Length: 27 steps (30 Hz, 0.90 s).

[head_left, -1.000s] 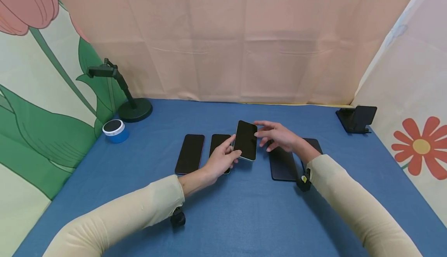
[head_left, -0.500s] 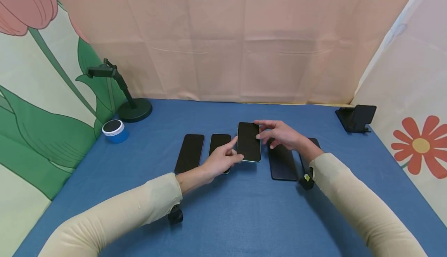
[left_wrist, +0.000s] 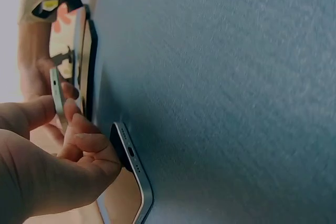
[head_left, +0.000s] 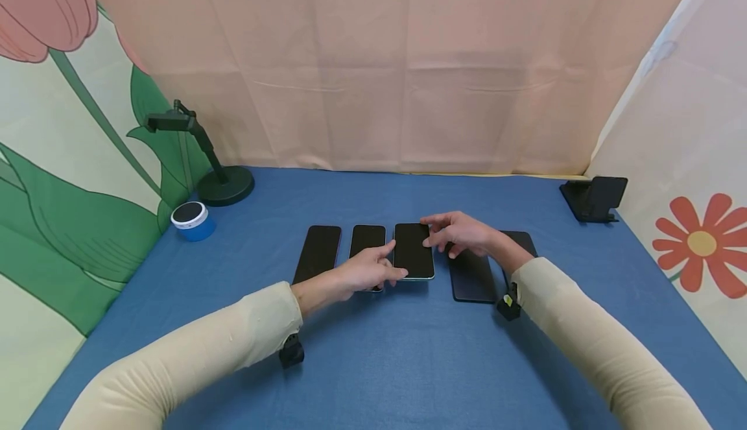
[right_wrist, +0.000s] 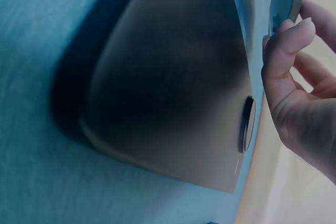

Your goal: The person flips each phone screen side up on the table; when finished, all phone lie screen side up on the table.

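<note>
A black-screened smartphone with a pale green edge is held between both hands, low over the blue table. My left hand pinches its lower left part, the thumb on the front near the bottom corner. At its upper right edge, my right hand grips it with thumb and fingers. In the left wrist view the phone's thin edge shows apart from the table. Another smartphone lies just left of it, partly hidden by my left hand. A third smartphone lies farther left.
Under my right forearm lie a dark slab and a second one, partly covered. At the back left stand a black stand and a blue-and-white jar. A black folding stand sits at the back right.
The held smartphone has turned from tilted to straight, then come down lower and nearer the table. Both hands have moved with it; the right fingers have closed on its edge.
</note>
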Each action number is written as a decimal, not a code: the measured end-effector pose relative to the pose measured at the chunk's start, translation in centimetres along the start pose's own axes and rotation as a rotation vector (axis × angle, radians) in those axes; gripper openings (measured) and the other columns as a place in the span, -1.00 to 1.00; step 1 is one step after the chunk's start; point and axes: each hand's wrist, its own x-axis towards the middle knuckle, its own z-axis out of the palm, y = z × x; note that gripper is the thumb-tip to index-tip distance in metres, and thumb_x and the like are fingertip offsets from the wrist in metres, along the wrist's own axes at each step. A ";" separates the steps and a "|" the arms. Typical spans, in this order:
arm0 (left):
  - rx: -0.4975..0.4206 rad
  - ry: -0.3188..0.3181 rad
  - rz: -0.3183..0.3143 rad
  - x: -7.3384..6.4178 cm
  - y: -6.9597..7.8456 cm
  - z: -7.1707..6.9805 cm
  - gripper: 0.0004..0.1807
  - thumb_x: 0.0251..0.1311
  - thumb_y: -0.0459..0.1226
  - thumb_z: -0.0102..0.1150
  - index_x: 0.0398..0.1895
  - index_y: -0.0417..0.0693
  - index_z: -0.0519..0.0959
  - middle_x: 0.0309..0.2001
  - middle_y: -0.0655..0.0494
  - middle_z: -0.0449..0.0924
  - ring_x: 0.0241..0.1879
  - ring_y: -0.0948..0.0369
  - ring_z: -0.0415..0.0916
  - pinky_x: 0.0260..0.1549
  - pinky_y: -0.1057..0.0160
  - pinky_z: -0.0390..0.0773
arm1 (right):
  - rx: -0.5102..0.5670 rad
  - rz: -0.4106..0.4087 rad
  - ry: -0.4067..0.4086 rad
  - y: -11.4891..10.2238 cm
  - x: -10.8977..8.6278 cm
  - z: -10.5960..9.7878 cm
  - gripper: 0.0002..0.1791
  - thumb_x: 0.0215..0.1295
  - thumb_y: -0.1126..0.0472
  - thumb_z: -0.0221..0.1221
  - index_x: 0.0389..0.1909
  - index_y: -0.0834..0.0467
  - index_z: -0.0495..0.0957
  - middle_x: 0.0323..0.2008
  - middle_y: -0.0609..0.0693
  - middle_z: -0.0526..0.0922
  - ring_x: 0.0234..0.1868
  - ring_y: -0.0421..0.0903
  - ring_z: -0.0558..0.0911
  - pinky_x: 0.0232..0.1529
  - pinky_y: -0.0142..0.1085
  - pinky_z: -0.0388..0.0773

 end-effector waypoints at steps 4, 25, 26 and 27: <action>0.034 -0.032 -0.006 0.4 0.0 -0.3 -0.05 0.36 -0.08 0.21 0.64 -0.02 -0.13 -0.37 0.09 0.56 -0.50 0.20 0.30 -0.53 0.30 0.20 | -0.016 0.023 0.000 0.0 0.2 0.2 -0.25 0.31 0.12 0.31 0.50 0.05 0.28 -0.28 0.02 0.50 -0.40 -0.10 0.48 -0.50 -0.30 0.46; 0.131 -0.070 -0.066 1.0 0.3 -0.4 -0.06 0.38 -0.12 0.21 0.64 -0.04 -0.14 -0.41 0.05 0.58 -0.62 0.23 0.22 -0.55 0.30 0.23 | -0.183 0.023 -0.011 -0.7 0.6 0.8 -0.30 0.36 0.11 0.27 0.48 0.12 0.30 -0.49 0.00 0.44 -0.61 -0.15 0.34 -0.54 -0.27 0.39; 0.136 -0.071 -0.066 1.0 0.4 -0.4 -0.06 0.38 -0.12 0.21 0.64 -0.04 -0.14 -0.42 0.05 0.58 -0.62 0.23 0.21 -0.55 0.30 0.23 | -0.188 0.022 -0.011 -0.7 0.6 0.8 -0.30 0.36 0.11 0.27 0.48 0.13 0.30 -0.50 -0.01 0.43 -0.61 -0.15 0.33 -0.54 -0.27 0.38; 0.141 -0.074 -0.066 1.1 0.4 -0.4 -0.06 0.38 -0.12 0.21 0.63 -0.04 -0.14 -0.41 0.05 0.58 -0.62 0.23 0.21 -0.54 0.29 0.24 | -0.197 0.020 -0.012 -0.7 0.6 0.8 -0.30 0.36 0.11 0.27 0.48 0.13 0.30 -0.52 -0.01 0.42 -0.61 -0.15 0.32 -0.54 -0.27 0.38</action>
